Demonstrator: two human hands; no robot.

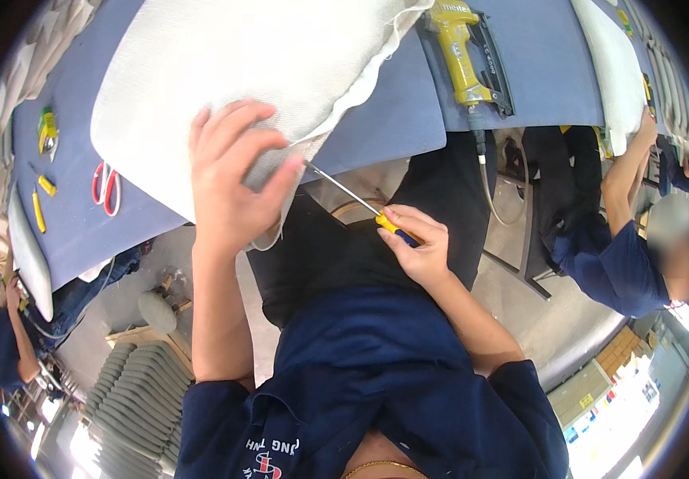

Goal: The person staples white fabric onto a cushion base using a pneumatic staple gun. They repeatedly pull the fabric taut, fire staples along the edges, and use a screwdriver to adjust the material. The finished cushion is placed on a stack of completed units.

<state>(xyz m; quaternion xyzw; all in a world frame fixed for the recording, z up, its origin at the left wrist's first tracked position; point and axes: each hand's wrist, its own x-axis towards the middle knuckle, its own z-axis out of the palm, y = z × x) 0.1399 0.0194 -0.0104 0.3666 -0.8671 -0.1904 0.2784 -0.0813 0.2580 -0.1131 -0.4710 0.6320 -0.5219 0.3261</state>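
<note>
A large pale fabric-covered panel (224, 60) lies on the blue-grey table, its loose fabric edge running along the right side. My left hand (236, 172) rests on the panel's near corner, slightly blurred, with fingers spread and thumb apart. In my right hand (422, 243) is a screwdriver (352, 196) with a yellow and dark blue handle, pinched between thumb and fingers. Its metal shaft slants up and left, the tip close to the panel's edge beside my left thumb. Whether the tip enters the fabric, I cannot tell.
A yellow air stapler (462, 60) with a hose lies right of the panel. Red-handled scissors (107, 188), a yellow-green cutter (47, 130) and small yellow tools (39, 209) lie on the left. Stacked grey pads (137, 395) stand lower left. Co-workers sit on both sides.
</note>
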